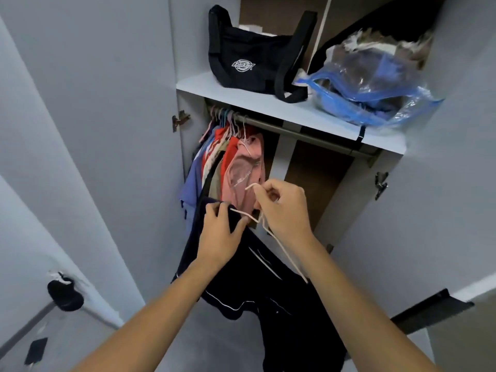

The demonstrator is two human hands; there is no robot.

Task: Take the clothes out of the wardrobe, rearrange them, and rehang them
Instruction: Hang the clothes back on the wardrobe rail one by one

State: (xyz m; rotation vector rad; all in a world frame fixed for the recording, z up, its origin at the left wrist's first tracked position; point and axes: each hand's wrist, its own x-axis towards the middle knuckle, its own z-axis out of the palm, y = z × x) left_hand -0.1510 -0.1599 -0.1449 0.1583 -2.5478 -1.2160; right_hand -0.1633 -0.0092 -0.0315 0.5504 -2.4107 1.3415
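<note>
— What sort of place is this?
— A home bedroom, at an open wardrobe (418, 183).
— How so?
— Clothes (236, 167) hang from the rail (308, 134) under its shelf (268, 103); a black shoulder bag (249, 60) and a bagged bundle (375, 84) sit on that shelf.

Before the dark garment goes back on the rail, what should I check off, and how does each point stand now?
1. Right hand holds the hanger near its hook: ok.
2. Left hand has a grip on the dark garment: ok.
3. Garment fully seated on hanger: not ok; one wire arm lies bare across the cloth.
4. Free rail right of the hung clothes: ok.
5. Hook turned toward rail: cannot tell.
</note>
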